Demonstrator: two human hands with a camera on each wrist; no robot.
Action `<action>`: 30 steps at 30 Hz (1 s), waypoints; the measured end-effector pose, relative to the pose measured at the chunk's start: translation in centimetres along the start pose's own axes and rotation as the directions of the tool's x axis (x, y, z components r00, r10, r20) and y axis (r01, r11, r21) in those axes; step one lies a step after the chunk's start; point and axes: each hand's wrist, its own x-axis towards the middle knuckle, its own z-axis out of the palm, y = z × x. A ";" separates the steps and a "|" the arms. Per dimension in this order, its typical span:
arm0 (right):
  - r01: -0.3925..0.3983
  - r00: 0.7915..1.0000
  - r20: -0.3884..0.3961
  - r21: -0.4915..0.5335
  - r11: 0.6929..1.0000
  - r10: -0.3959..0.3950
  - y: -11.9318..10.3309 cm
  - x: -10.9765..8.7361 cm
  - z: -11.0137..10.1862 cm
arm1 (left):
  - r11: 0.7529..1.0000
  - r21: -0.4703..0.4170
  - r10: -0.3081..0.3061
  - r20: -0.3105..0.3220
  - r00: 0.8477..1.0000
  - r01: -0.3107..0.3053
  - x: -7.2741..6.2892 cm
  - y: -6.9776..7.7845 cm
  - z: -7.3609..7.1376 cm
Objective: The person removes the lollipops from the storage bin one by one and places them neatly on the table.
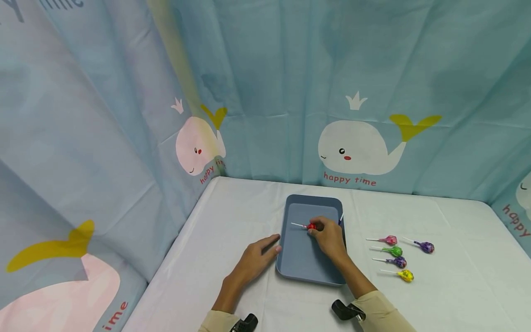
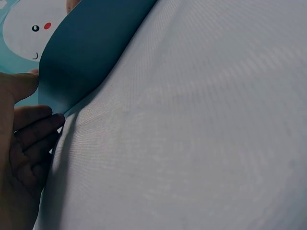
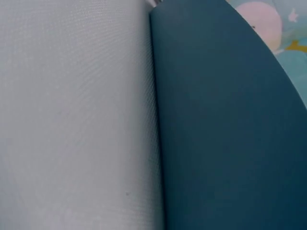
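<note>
A blue-grey tray [image 1: 300,269] lies on the white table. Over its middle my right hand [image 1: 329,236] pinches the head of a red lollipop [image 1: 311,226], its white stick pointing left. At the tray's right side a white stick [image 1: 341,218] with something dark blue at its lower end shows partly behind that hand. My left hand [image 1: 258,258] touches the tray's left edge with its fingertips; in the left wrist view the fingers [image 2: 36,127] are loosely bent against the tray wall [image 2: 91,52]. The right wrist view shows the tray's outer wall [image 3: 220,115] but not the hand.
Right of the tray lie several lollipops: a pink one [image 1: 391,240], a green one [image 1: 396,251], a yellow one [image 1: 406,275] and two purple ones [image 1: 426,247], sticks mostly leftward. A blue curtain [image 1: 265,147] with whale prints hangs behind and left of the table.
</note>
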 end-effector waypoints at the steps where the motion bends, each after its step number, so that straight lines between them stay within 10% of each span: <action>1: -0.001 1.000 0.001 -0.001 1.000 0.001 0.0 0.0 0.0 | 1.000 0.001 0.001 0.001 1.000 -0.001 0.0 0.0 0.0; 30: 0.061 0.997 -0.043 0.049 0.997 -0.059 -1.2 -3.1 -5.7 | 1.000 -0.002 0.021 0.001 1.000 -0.021 -0.1 -0.2 -0.1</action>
